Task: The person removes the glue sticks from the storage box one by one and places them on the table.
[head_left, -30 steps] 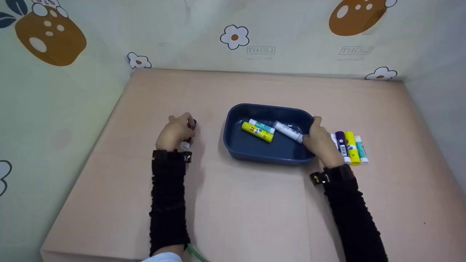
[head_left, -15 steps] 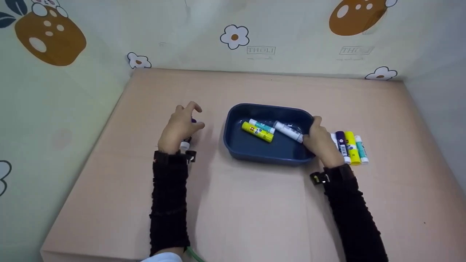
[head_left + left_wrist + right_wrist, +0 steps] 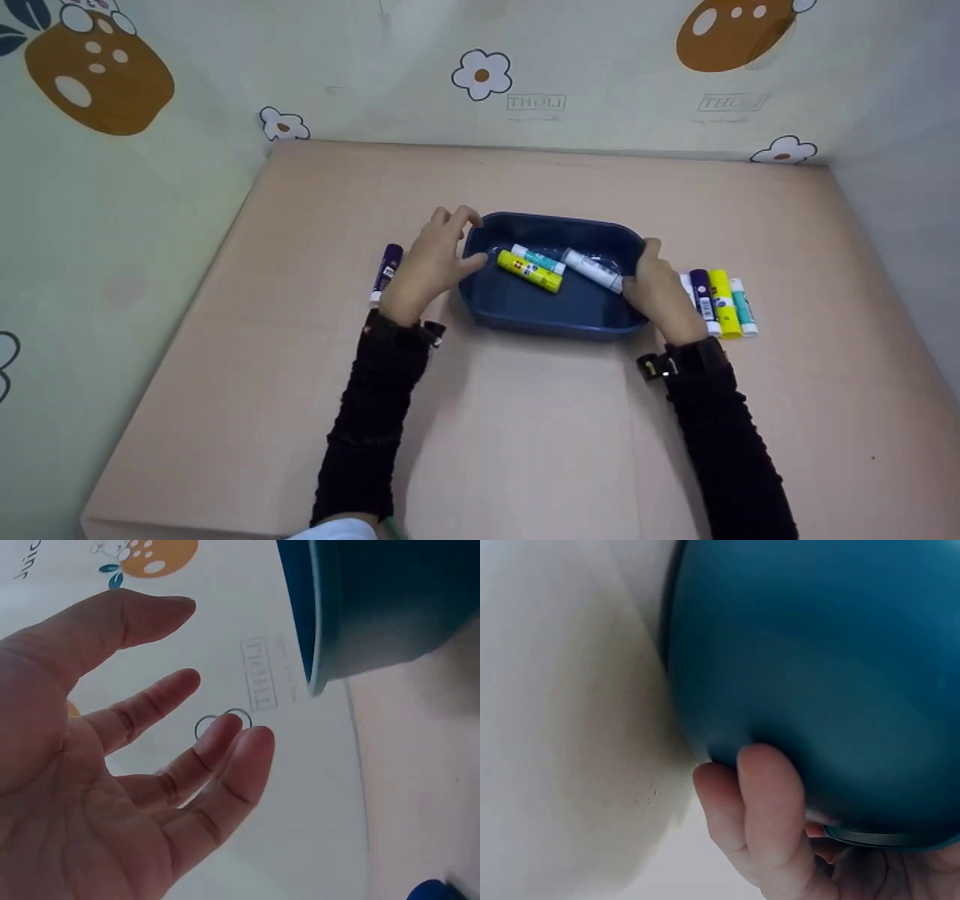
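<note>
A dark blue rectangular bin (image 3: 555, 319) stands on the table. Inside lie a yellow glue stick (image 3: 529, 271), a teal-and-white one and a white one. My right hand (image 3: 660, 292) grips the bin's right end, fingers (image 3: 772, 802) against its outer wall and the thumb side at the rim. By the bin's left rim is my left hand (image 3: 429, 266), its fingers spread and slightly bent; in the left wrist view it holds nothing and stands apart from the bin wall (image 3: 390, 607). Left of that hand, a dark purple glue stick (image 3: 388, 271) lies on the table.
Right of the bin, a row of glue sticks lies side by side: a purple one (image 3: 703, 300), a yellow one (image 3: 724, 304), a teal one (image 3: 742, 306) and a white one partly behind my right hand. A patterned wall covering (image 3: 405, 97) borders the table (image 3: 525, 435).
My left hand has let go of the purple glue stick, leaving it on the table, and moved right to the bin's left rim. The right hand keeps its grip on the bin.
</note>
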`<state>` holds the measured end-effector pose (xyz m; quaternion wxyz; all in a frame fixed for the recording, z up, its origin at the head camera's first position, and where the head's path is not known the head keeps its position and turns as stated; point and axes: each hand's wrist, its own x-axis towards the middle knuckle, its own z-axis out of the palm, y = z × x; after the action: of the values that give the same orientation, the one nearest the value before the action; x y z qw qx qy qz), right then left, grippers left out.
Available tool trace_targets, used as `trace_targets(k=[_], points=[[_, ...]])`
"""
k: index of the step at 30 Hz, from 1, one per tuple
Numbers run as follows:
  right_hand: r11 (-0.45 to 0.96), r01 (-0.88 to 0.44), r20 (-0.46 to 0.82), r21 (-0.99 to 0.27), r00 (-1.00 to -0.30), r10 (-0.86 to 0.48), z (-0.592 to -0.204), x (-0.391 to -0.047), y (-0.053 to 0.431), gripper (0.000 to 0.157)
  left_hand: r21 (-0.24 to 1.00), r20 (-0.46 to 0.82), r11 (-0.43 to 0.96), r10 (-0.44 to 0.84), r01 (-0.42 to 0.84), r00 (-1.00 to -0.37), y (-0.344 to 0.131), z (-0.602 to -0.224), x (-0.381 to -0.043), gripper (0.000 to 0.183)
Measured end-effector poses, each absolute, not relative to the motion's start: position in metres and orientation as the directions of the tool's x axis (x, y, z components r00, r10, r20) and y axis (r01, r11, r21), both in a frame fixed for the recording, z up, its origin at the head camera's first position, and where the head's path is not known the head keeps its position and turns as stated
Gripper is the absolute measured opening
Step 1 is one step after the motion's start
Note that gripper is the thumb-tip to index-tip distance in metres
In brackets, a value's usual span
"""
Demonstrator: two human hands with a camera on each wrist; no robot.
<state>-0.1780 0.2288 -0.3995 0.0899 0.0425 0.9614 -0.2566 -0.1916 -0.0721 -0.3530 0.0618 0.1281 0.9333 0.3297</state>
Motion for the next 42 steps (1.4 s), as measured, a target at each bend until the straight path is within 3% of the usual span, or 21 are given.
trace_targets(k=[12,19,25,32,37,42], points=[[0.862,0.144,-0.215,-0.487,-0.976,0.042,-0.399,-0.179,0.229,0.064,0.525,0.041,0.746,0.46,0.41,-0.887,-0.034,-0.389,-0.196,0.045],[0.859,0.148,-0.221,-0.49,-0.974,0.042,-0.399,-0.179,0.23,0.063,0.348,0.073,0.821,0.458,0.453,-0.886,-0.027,-0.406,-0.201,0.05],[0.858,0.154,-0.225,-0.491,-0.973,0.046,-0.399,-0.18,0.229,0.064,0.165,0.021,0.861,0.485,0.481,-0.875,-0.023,-0.41,-0.2,0.053],[0.861,0.172,-0.243,-0.479,-0.968,0.059,-0.399,-0.18,0.228,0.065,0.105,-0.021,0.881,0.466,0.462,-0.884,-0.021,-0.409,-0.198,0.051],[0.862,0.183,-0.256,-0.473,-0.965,0.064,-0.399,-0.181,0.228,0.066,0.084,-0.01,0.888,0.455,0.452,-0.891,-0.021,-0.41,-0.198,0.045],[0.862,0.168,-0.242,-0.477,-0.969,0.055,-0.399,-0.18,0.228,0.065,0.079,0.012,0.884,0.462,0.461,-0.887,-0.021,-0.409,-0.198,0.024]])
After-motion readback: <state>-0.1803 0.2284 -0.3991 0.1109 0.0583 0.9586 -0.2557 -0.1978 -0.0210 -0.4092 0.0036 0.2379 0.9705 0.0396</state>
